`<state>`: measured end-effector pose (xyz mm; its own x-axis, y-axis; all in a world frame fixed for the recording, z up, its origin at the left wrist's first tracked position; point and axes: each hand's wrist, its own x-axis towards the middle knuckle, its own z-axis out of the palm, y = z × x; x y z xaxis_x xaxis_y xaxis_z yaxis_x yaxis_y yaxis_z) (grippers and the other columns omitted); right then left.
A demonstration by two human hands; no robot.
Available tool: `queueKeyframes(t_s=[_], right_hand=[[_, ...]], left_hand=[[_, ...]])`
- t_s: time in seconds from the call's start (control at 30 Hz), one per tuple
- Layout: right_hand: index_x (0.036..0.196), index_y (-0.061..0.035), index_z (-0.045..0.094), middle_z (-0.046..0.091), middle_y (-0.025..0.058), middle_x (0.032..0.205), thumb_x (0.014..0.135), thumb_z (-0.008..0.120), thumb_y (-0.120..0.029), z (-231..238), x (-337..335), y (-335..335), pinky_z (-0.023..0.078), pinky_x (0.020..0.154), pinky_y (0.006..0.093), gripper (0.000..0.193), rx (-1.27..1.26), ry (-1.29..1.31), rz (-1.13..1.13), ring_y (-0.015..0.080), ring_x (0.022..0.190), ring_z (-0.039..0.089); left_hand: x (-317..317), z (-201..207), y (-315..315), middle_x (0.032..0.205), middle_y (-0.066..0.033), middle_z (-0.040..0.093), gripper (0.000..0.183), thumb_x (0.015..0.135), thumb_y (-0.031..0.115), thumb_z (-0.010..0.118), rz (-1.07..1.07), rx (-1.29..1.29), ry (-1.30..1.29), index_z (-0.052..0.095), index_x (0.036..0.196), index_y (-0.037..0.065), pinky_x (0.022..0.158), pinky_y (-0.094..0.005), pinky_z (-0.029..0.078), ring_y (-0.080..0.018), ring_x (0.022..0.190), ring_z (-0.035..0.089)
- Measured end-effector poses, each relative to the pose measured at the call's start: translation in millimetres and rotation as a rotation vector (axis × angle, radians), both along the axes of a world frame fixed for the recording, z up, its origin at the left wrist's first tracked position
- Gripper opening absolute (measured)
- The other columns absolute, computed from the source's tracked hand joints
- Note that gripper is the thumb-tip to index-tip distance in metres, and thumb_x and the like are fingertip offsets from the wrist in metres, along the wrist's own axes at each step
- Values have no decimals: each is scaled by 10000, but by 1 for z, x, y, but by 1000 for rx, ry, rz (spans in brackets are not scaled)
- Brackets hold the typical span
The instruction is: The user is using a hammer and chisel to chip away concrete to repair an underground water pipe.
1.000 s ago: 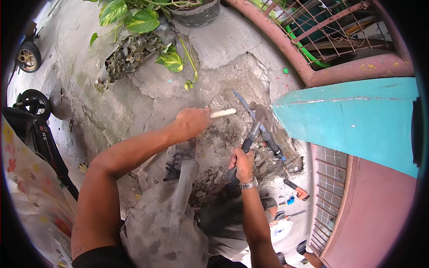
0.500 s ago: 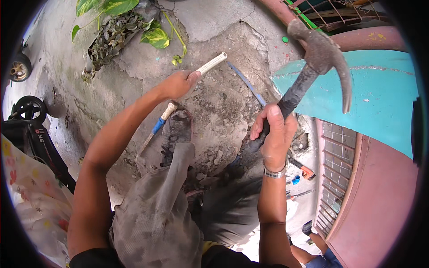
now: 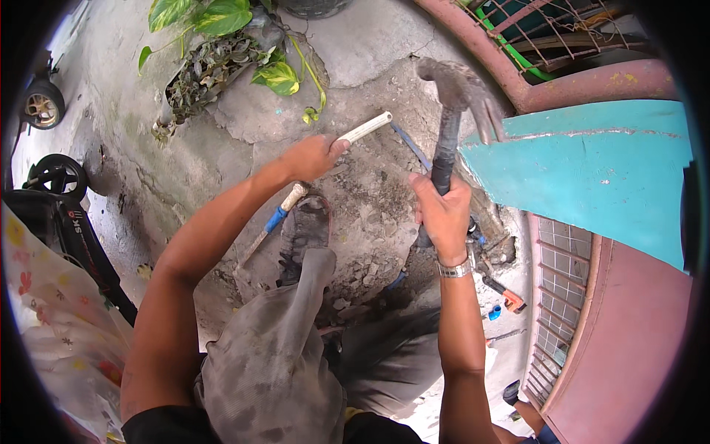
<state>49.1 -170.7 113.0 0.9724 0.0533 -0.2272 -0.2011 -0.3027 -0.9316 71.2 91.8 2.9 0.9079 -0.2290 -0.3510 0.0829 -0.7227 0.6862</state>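
Over the broken ground (image 3: 370,196), I have the right hand (image 3: 446,214) wrapped low around the hammer (image 3: 447,137), probably for leverage, its head raised; well apart, the left hand (image 3: 310,157) grips a white rod (image 3: 367,129), likely leaving its far end clear. Beyond trails a leafy plant (image 3: 278,79).

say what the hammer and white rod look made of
Hammer: head likely steel, dull brownish-grey, with thin claws; dark handle possibly tape- or rubber-covered, given its banded look. White rod: perhaps plastic or painted wood, given its smooth pale surface.
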Motion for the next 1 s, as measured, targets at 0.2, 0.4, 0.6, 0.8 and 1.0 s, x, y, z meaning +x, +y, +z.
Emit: queueKeyframes(t_s=[0.2,0.4,0.6,0.8,1.0], right_hand=[[638,-12,559,519,7,533,851,710,-193,-99,-2,-5,379,493,286,318,-101,162,-76,69,503,457],[665,31,551,525,43,539,815,712,-204,-11,6,1,415,511,339,322,-179,-35,63,133,510,515],[665,19,572,552,56,542,819,701,-213,-67,-1,-2,419,499,341,307,-80,-48,-179,138,491,515],[676,23,579,553,108,525,809,702,-256,-5,3,-6,451,499,368,332,-83,38,4,204,487,589],[629,11,559,553,42,525,823,683,-239,-70,10,-9,416,427,305,340,-239,-69,-85,173,393,518]], left_hand=[[9,-3,-5,861,-283,650,531,1064,461,412,-47,-28,-18,628,1101,-23,769,-538,473,-487,855,626],[4,5,2,803,-250,627,563,1076,466,387,-28,-102,10,633,1074,-40,737,-498,473,-402,774,625],[10,-15,10,743,-159,580,575,1074,486,394,-24,-104,59,628,1034,-38,712,-439,465,-281,735,575],[9,-12,12,717,-123,546,575,1066,505,414,11,-37,16,623,957,-20,686,-410,459,-213,712,527],[12,-14,-1,711,-110,561,580,1061,514,418,13,-52,46,626,929,-12,674,-403,462,-216,702,540]])
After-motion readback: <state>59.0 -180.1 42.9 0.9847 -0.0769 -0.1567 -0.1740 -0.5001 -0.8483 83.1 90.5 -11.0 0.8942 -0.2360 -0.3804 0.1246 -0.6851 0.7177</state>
